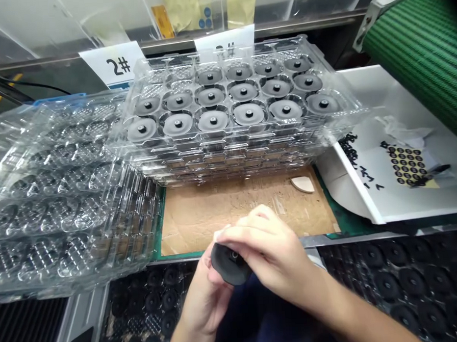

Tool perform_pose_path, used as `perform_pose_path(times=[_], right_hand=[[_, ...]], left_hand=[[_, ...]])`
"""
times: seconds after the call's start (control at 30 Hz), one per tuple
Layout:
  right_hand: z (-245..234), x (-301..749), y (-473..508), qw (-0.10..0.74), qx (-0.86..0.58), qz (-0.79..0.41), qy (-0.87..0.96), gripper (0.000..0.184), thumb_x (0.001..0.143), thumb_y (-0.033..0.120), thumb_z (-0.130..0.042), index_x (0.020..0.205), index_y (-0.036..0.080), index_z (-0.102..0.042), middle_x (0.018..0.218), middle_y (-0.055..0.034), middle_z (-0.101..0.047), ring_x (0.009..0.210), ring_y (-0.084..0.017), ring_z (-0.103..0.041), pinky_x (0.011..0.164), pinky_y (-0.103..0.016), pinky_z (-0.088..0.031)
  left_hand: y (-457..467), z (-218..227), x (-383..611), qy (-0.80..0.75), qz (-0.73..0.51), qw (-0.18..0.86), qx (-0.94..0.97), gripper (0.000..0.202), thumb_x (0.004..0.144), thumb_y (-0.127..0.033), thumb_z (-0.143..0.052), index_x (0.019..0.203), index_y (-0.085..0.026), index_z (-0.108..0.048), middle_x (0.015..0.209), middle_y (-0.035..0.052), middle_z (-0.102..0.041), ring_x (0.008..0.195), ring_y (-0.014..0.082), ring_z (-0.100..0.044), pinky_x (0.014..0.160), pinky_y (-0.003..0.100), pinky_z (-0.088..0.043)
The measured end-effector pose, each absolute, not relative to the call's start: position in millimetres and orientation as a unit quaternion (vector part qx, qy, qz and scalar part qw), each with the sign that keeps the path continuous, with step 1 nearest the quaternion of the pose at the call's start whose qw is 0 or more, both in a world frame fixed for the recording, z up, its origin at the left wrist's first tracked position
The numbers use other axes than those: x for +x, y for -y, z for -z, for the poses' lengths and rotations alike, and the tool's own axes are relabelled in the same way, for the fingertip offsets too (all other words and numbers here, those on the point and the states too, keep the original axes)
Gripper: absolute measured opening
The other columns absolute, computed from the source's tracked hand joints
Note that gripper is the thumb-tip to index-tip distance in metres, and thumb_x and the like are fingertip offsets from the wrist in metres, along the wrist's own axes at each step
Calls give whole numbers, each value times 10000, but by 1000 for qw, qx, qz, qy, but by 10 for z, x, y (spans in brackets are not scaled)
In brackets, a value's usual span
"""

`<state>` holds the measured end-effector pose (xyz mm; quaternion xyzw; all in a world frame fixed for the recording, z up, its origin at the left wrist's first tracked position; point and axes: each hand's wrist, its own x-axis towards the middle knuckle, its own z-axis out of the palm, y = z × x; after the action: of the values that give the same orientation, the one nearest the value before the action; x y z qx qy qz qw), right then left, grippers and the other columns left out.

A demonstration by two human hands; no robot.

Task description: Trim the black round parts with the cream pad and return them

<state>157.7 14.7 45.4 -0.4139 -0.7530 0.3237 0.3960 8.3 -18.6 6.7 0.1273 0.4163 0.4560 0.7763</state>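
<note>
A round black disc (230, 269) with a small hub at its centre is held up in front of me, over the table's front edge. My left hand (206, 294) grips its rim from the left and below. My right hand (269, 250) reaches over from the right, fingers closed on the top of the disc near the hub; its fingertips are partly hidden. Beyond the hands stands a stack of clear plastic trays (234, 140), with similar black discs (212, 120) sitting hub-up in the pockets of the top tray.
More clear trays (57, 200) are stacked at left. A white bin (406, 202) at right holds small black parts and a yellow sticker sheet (408, 165). Cardboard (200, 208) covers the table, bearing a white scrap (303, 184). Disc-filled trays (410, 284) lie below. A green roller (417, 43) overhangs the right.
</note>
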Motion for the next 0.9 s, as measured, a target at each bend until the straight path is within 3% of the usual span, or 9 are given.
perform_pose_path(times=[0.2, 0.37, 0.47, 0.6, 0.7, 0.8, 0.9], right_hand=[[156, 2014, -182, 326, -578, -405, 629, 199, 876, 301, -504, 941, 235, -681, 919, -30, -700, 843, -183, -624, 727, -293, -473], [817, 2147, -213, 329, -662, -329, 587, 223, 798, 274, -523, 905, 200, -703, 950, -99, -639, 944, -281, -559, 867, -487, -407], [809, 2070, -103, 358, -673, -300, 574, 267, 828, 276, -484, 995, 209, -681, 1094, -115, -580, 1079, -293, -490, 948, -509, -356], [627, 1945, 37, 365, -629, -360, 585, 213, 842, 248, -493, 914, 242, -694, 960, -59, -670, 964, -240, -578, 903, -428, -423], [571, 1937, 78, 367, -616, -406, 566, 196, 836, 231, -507, 879, 238, -698, 885, -41, -702, 893, -227, -616, 847, -399, -464], [498, 2010, 122, 384, -615, -433, 536, 192, 836, 248, -532, 951, 220, -685, 911, -56, -689, 893, -222, -618, 836, -379, -477], [329, 2100, 187, 409, -602, -456, 512, 178, 850, 287, -552, 962, 215, -670, 899, -56, -661, 841, -194, -604, 780, -330, -493]], left_hand=[[163, -170, -47, -380, -458, 796, 111, 614, 506, -463, -799, 1082, -299, -668, 1123, 42, -692, 991, 277, -656, 883, 370, -513], [104, -235, 74, -301, -440, 845, 51, 487, 588, -497, -735, 1022, -279, -707, 1054, 33, -727, 961, 262, -681, 827, 328, -549], [76, -245, 149, -271, -421, 865, 36, 492, 700, -558, -611, 1078, -253, -684, 1048, 41, -731, 948, 255, -688, 800, 315, -561], [54, -219, 213, -252, -418, 867, 98, 481, 802, -558, -509, 1183, -283, -612, 1051, 50, -721, 793, 206, -716, 628, 247, -563], [53, -164, 237, -344, -456, 764, 299, 580, 735, -439, -669, 1286, -373, -498, 1111, 49, -688, 893, 229, -686, 772, 316, -538], [69, -95, 230, -436, -431, 589, 525, 848, 625, -117, -784, 1332, -410, -421, 1182, 40, -651, 1104, 244, -581, 981, 361, -411], [95, -48, 213, -448, -392, 519, 613, 942, 600, -9, -759, 1363, -398, -368, 1205, 44, -639, 1119, 241, -564, 998, 368, -380]])
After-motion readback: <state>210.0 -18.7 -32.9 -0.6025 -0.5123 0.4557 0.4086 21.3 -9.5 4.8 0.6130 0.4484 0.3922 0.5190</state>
